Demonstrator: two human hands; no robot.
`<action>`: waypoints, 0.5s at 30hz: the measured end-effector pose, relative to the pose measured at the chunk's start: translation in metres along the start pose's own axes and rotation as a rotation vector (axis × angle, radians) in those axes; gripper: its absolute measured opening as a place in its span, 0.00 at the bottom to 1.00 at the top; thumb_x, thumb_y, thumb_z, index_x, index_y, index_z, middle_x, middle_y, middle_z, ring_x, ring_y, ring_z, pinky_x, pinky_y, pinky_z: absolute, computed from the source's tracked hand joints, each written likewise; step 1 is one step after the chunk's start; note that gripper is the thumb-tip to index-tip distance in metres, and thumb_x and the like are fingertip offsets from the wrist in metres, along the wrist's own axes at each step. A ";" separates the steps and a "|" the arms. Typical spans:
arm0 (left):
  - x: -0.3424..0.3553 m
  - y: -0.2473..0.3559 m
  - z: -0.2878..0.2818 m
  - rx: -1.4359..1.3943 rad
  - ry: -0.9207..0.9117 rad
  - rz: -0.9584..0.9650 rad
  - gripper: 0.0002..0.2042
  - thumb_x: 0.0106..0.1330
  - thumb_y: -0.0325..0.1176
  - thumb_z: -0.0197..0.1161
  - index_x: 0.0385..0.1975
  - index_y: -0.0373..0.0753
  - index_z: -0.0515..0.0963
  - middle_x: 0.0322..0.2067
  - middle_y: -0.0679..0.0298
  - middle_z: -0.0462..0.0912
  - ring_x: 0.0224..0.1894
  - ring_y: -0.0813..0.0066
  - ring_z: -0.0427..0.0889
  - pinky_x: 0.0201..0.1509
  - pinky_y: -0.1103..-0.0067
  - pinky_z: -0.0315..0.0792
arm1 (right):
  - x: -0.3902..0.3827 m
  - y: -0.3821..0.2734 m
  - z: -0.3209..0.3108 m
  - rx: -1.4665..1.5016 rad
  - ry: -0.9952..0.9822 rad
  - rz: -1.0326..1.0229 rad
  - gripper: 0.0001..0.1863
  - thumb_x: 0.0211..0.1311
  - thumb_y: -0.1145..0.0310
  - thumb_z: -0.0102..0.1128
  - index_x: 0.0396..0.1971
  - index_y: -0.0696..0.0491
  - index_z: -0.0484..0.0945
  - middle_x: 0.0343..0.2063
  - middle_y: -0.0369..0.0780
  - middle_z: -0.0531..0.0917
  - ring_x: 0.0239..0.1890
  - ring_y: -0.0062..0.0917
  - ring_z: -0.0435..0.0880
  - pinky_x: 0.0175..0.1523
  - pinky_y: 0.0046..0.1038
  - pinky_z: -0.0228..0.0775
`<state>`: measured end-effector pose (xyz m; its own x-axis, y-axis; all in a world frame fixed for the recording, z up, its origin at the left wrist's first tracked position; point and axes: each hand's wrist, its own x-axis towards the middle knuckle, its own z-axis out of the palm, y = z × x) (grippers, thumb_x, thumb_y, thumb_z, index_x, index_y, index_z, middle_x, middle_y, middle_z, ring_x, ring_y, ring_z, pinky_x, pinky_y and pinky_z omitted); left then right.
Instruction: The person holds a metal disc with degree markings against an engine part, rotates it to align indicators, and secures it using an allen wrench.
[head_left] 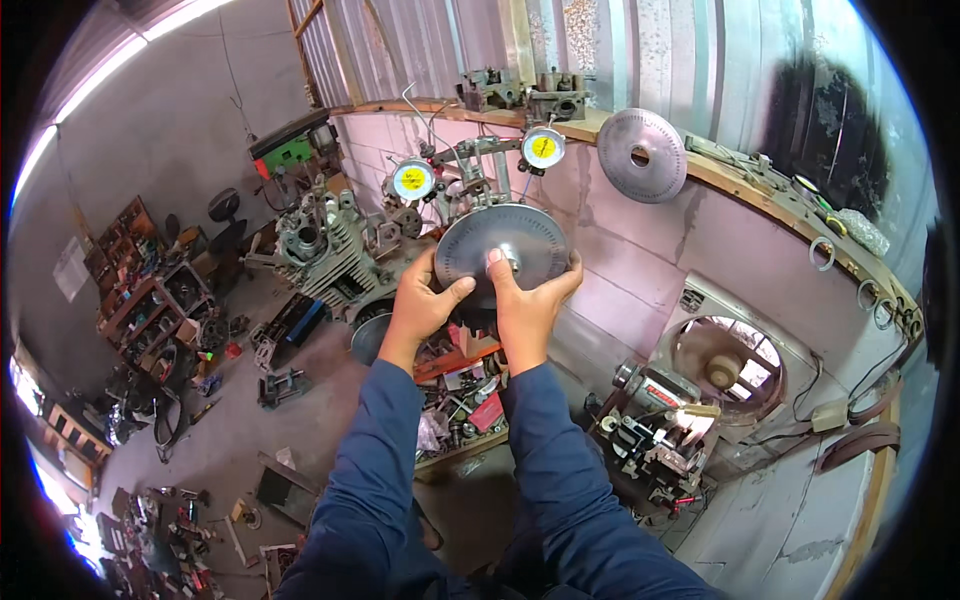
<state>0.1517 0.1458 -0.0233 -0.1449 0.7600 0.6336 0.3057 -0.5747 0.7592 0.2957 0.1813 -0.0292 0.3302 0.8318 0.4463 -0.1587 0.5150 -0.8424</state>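
A: How is the disc [470, 240] held?
B: Its left rim is gripped by the left hand [418, 308]. It is held just below two dial gauges [413, 180]; its right rim is gripped by the right hand [525, 312], thumb set beside the hub [514, 262].
A: Which step?
B: Apparently, seating or turning; even, two-handed pressure seems called for next.

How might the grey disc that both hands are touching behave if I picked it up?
The graduated disc is probably stiff: its rim shows no sag between left hand and right hand. Its smooth, shiny face may feel slippery. Being round, it could roll on edge.
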 end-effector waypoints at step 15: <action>0.022 0.018 0.006 0.223 0.262 0.105 0.12 0.69 0.36 0.69 0.40 0.33 0.80 0.32 0.67 0.84 0.33 0.83 0.77 0.40 0.82 0.72 | 0.001 -0.014 -0.004 -0.325 -0.027 -0.269 0.59 0.47 0.59 0.80 0.73 0.60 0.49 0.67 0.55 0.61 0.69 0.46 0.60 0.73 0.45 0.51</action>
<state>0.1594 0.1536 0.0038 -0.3297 0.5797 0.7452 0.5250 -0.5434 0.6550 0.3021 0.1737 -0.0184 0.2941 0.6840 0.6675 0.2331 0.6260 -0.7442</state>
